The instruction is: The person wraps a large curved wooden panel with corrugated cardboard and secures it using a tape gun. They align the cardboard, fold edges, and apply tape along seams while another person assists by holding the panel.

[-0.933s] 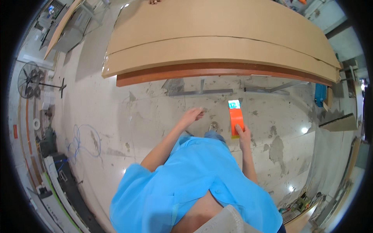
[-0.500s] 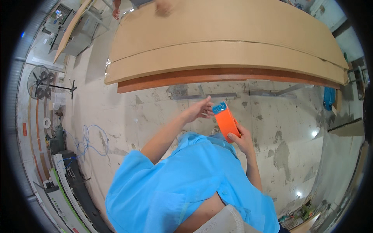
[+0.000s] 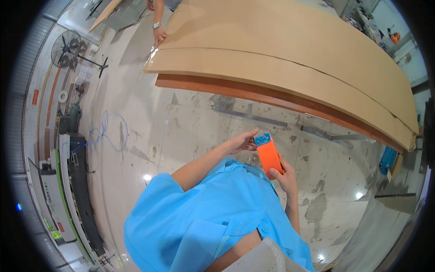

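Observation:
My right hand (image 3: 284, 176) is wrapped round the lower end of an orange tape dispenser (image 3: 270, 159), its thumb across the near face. The dispenser stands tilted in front of my waist. Its upper end is blue, with a clear, shiny piece at the tip. Beside that end is my left hand (image 3: 243, 141), fingers curved and apart. Whether its fingertips touch the clear piece I cannot make out.
A long cardboard package (image 3: 281, 41) lies ahead on a reddish-brown support (image 3: 235, 94). Another person's hand (image 3: 159, 34) rests at its far left corner. A standing fan (image 3: 70, 49), a blue hose (image 3: 105, 133) and machinery (image 3: 80, 195) are at left; a blue container (image 3: 388, 160) is at right.
My view has turned, so the package slants down to the right. My left hand stays by the blue end. The other person's hand has come to the package's left corner.

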{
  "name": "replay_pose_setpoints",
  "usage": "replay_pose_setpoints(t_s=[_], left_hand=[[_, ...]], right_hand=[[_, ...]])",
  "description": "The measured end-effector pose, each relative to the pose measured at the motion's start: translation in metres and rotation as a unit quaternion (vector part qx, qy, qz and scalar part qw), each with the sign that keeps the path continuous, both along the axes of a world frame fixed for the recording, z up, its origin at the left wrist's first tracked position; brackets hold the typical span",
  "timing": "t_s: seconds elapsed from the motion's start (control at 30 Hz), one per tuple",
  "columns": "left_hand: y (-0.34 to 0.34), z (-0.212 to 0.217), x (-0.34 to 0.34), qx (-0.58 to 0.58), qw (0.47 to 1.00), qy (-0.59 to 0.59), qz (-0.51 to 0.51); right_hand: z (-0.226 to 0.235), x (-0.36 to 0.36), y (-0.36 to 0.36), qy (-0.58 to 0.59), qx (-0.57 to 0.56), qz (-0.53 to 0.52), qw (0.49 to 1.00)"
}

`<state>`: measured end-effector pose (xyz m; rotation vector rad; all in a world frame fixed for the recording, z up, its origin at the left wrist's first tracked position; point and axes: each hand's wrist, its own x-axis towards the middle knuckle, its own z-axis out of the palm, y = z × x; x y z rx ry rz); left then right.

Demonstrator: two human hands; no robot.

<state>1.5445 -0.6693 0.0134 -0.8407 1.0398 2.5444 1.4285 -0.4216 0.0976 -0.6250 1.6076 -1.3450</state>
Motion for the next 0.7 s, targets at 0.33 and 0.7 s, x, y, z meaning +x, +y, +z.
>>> replay_pose_setpoints(t_s=[0.33, 0.7], left_hand=[[-0.010, -0.005, 0.041, -0.111, 0.993, 0.004, 0.048], [-0.111, 0.027, 0.071, -0.352, 0.909, -0.008, 0.224]], right_hand=[[0.000, 0.004, -0.010, -0.010, 0.011, 0.095, 0.995], [0.038, -0.024, -0.172, 0.033, 0.067, 0.229, 0.970]])
